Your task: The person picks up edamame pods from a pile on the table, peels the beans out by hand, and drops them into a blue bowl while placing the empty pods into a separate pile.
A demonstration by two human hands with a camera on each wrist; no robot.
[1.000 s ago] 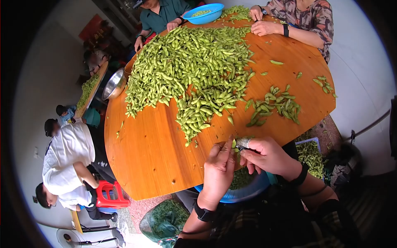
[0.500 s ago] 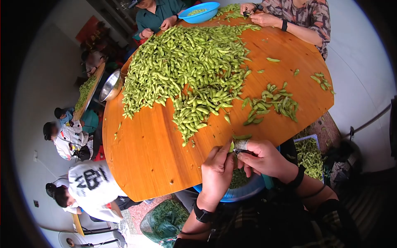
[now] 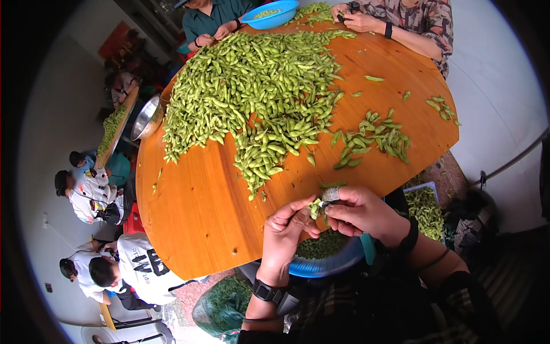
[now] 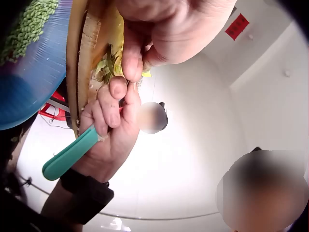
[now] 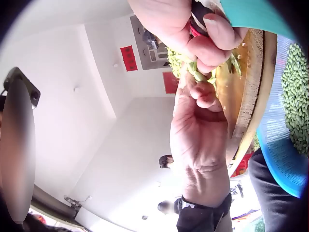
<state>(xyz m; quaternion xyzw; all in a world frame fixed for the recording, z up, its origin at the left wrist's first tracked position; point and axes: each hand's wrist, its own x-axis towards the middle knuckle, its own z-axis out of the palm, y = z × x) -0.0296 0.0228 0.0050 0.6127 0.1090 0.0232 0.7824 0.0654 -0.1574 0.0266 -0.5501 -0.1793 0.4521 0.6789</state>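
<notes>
Green pod is pinched by the fingers of the left hand, over the worktop's near edge; the right hand's fingers curl round a teal handle (its end juts out). Beans fill a blue basin below; heaped pods spread toward the far edge.

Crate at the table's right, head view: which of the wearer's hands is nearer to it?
Right. The right hand is left of the crate; the left hand is farther left, beyond the right hand.
</notes>
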